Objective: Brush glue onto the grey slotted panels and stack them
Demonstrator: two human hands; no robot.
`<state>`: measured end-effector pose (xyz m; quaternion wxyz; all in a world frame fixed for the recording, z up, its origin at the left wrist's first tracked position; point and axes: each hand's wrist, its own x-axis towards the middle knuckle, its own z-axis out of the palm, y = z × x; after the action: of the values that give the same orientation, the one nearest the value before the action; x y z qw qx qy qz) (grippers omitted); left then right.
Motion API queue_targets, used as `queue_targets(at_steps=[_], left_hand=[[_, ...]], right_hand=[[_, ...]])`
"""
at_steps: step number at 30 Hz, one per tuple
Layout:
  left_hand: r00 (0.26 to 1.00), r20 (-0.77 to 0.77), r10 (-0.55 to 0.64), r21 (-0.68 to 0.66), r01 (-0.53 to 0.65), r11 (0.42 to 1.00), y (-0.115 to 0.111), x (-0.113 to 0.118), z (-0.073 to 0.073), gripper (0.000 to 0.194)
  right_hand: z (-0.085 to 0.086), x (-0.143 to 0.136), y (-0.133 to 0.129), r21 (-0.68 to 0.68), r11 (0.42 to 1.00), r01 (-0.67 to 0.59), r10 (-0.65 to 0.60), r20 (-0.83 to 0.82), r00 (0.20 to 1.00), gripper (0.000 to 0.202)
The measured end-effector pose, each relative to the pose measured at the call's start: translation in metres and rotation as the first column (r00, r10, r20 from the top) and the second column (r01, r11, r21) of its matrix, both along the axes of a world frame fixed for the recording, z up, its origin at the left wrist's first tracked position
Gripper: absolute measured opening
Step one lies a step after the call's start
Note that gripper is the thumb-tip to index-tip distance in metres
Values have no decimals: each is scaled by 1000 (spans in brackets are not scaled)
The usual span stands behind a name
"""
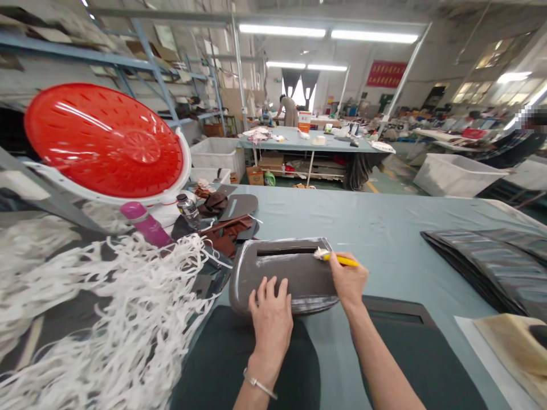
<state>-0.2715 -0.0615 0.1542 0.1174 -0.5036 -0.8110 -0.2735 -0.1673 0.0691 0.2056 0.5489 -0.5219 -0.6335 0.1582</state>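
Note:
A dark grey panel [299,273] with rounded corners lies in front of me, with a long slot near its far edge and whitish smears along its borders. Fingers spread, my left hand [271,310] rests on the panel's near left part. My right hand [349,279] is closed around a yellow-handled brush [344,260]; its white-coated tip is at the right end of the slot. Under and nearer than the panel is a dark green-black sheet [252,364]. Another dark piece with a rectangular opening [397,310] lies beneath my right forearm.
White strips [128,319] heap on the left, near a pink bottle [145,224], a dark-capped bottle [188,209] and a large red basin [106,142]. Stacked dark panels [491,262] and a yellowish block [513,341] sit right. People are farther back.

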Motion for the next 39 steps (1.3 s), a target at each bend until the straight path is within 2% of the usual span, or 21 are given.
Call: queue_targets(at_steps=[1,2,3,5,6,8,10,13,15,18,20,22,24,26,29,32,35,37,39], left_hand=[[1000,-2,2,0,-2,1000,1,0,0,35],[1000,-6,4,-3,-4,1000,1,0,-1,35],[1000,-14,3,-9,-3,1000,1,0,-2,35],[999,-37,-1,-21,0,1000,2,0,-4,34],[999,-49,-1,-23,0,1000,2,0,-4,33],[998,-62,-5,-17,4,1000,2,-1,-4,33],[998,-53,-17,-6,16,1000,1,-2,-2,34],[999,-22,-36,12,36,999,1,-1,1,35],[1000,-7,-27,28,28,999,0,-1,2,34],[999,35,-16,36,15,999,3,0,5,32],[994,112,-17,31,14,999,10,2,9,29],[962,257,-88,61,75,995,24,6,14,26],[868,441,-227,143,181,973,44,14,17,27],[710,619,-336,242,235,941,66,23,20,28],[481,790,-381,319,209,925,96,37,22,35],[352,850,-392,344,193,919,115,44,27,43],[263,887,-379,345,167,923,117,46,37,43],[224,896,-384,351,176,920,107,53,48,39],[112,904,-413,384,213,899,89,69,65,38]], right_hand=[[4,-1,0,25,999,22,-22,-7,1000,25],[6,-11,-2,45,999,-20,21,-18,1000,24],[6,-28,-7,59,991,-118,120,-23,993,23],[3,-72,-16,67,927,-370,371,1,929,21],[-1,-91,-18,54,894,-444,443,27,896,19],[-8,-109,-13,21,875,-484,481,69,874,18],[-11,-91,3,1,917,-399,397,92,913,19],[-4,-26,27,19,985,-174,170,129,977,22],[3,15,36,54,995,-86,79,129,988,23],[4,51,34,58,997,-58,57,20,998,30],[-4,60,28,5,998,-57,57,-11,998,34],[-15,65,21,-42,997,-66,67,30,997,34],[-24,67,13,-56,995,-77,81,75,994,34],[-27,69,3,-56,996,-68,74,104,992,36],[-22,67,-13,-58,994,-89,97,142,985,38],[-16,62,-29,-36,972,-231,233,55,971,34],[-20,61,-34,-23,926,-377,369,-160,916,30],[-28,68,-29,-60,916,-396,358,-316,878,28],[-36,83,-20,-117,909,-400,315,-434,844,29]])
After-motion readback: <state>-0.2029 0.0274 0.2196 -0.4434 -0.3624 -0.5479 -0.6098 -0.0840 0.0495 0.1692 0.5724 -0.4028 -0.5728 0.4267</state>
